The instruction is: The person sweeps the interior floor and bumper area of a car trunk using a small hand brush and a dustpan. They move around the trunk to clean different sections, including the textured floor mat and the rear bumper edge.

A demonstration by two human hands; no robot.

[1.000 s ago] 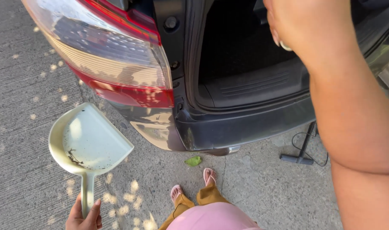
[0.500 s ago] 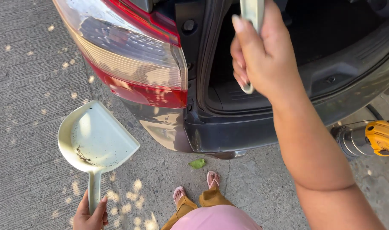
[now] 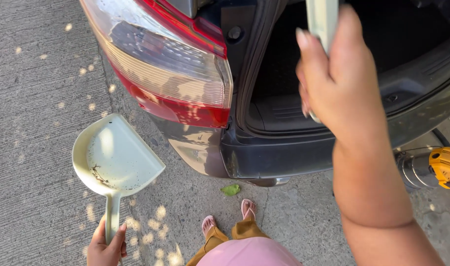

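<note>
My left hand [image 3: 106, 246] grips the handle of a pale green dustpan [image 3: 114, 157], held low over the concrete to the left of a car's rear corner. Some dark dirt lies inside the pan. My right hand [image 3: 335, 79] is raised in front of the open car boot [image 3: 284, 98] and is closed around a pale green handle [image 3: 322, 22], likely of a brush; its head is out of view. The car's red and clear tail light [image 3: 170, 74] sits between my two hands.
My feet in sandals [image 3: 230, 216] stand on the concrete just behind the dark bumper [image 3: 274, 157]. A green leaf [image 3: 231, 189] lies on the ground under the bumper. A yellow and silver vacuum-like machine [image 3: 434, 167] with a hose stands at the right.
The view has shifted right and closer to the car. My right hand came down in front of the boot with the pale handle in it. The dustpan stays held low at the left.
</note>
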